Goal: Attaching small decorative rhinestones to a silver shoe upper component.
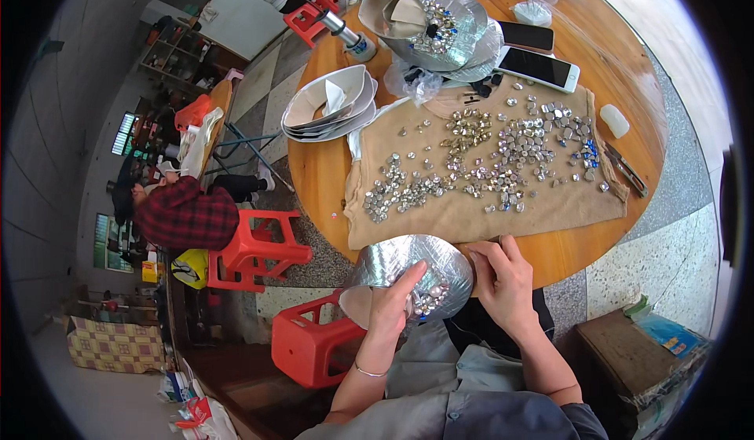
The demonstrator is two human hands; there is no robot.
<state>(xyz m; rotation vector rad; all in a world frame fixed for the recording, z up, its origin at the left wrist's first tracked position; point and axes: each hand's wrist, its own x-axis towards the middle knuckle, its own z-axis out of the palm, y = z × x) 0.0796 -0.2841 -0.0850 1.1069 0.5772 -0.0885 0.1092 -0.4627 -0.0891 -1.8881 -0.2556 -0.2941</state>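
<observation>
My left hand (pixel 389 302) grips a curved silver shoe upper (pixel 408 255) by its edge, thumb lying across the shiny outside. A cluster of clear, pearly and blue gems (pixel 430 300) is fixed on the piece beside my thumb. My right hand (pixel 505 283) is just right of the upper, fingers pinched together near the table's edge; whatever they hold is too small to make out. Beyond both hands a tan cloth (pixel 479 221) lies on the round wooden table (pixel 322 181). Loose rhinestones (pixel 522 145) in silver, gold and blue are spread over it.
Stacked white-lined uppers (pixel 330 110) and larger silver pieces (pixel 463 51) stand at the back. Two phones (pixel 538 68), snips (pixel 626 169) and a white lump (pixel 614 121) lie rightward. Red stools (pixel 314 342) stand left; a person in a plaid shirt (pixel 188 212) sits beyond. A box (pixel 628 353) stands at lower right.
</observation>
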